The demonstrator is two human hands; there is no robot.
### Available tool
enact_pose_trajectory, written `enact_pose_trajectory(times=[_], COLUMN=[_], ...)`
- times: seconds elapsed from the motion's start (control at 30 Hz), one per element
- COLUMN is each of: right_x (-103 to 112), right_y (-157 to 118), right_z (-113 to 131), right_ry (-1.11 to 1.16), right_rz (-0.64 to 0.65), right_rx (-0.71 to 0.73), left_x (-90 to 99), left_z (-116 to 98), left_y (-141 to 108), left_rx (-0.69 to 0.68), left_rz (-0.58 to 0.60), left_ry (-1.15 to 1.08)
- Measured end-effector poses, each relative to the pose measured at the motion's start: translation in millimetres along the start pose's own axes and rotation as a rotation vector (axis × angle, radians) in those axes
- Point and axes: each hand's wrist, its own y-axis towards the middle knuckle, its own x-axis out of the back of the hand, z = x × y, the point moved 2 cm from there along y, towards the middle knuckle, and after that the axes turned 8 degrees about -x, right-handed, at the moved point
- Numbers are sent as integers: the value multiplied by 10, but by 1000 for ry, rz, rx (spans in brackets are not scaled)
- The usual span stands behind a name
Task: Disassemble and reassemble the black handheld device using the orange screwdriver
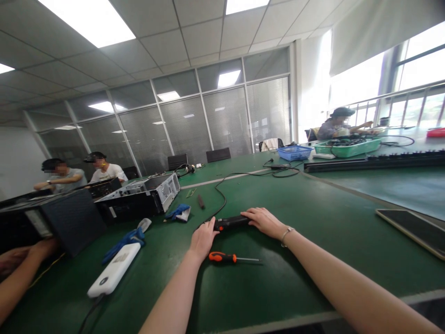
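Observation:
A slim black corded tool [231, 223] with an orange button lies crosswise before me on the green table. My left hand [203, 239] is closed around its left end, where the cord comes out. At its other end, the fingers of my right hand [264, 222] grip the black body. A bracelet circles my right wrist. Just below the tool rests a screwdriver [222, 258] with an orange and black handle, its shaft pointing right; neither hand touches it. The tool's cord [224, 200] curves away toward the back of the table.
A white power strip [114, 271] and blue gloves [127, 241] lie left. Farther left stand computer cases [139, 199], where another person's hands work. Blue [295, 152] and green baskets [347, 147] stand at the back right, a phone [413, 229] at right. Several other people sit around.

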Motion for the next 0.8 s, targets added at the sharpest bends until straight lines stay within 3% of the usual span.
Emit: enact_pose_trajectory(times=[0.2, 0.53, 0.8], right_x=[9, -239, -330], right_y=[-11, 261, 309], right_z=[66, 607, 645], right_ry=[38, 37, -7], right_rz=[-28, -130, -133], right_rx=[3, 178, 217], left_x=[-1, -11, -38], left_z=[-23, -19, 17], left_y=[2, 2, 52], left_rx=[-42, -75, -119], left_rz=[-64, -52, -14], left_ry=[-10, -6, 28])
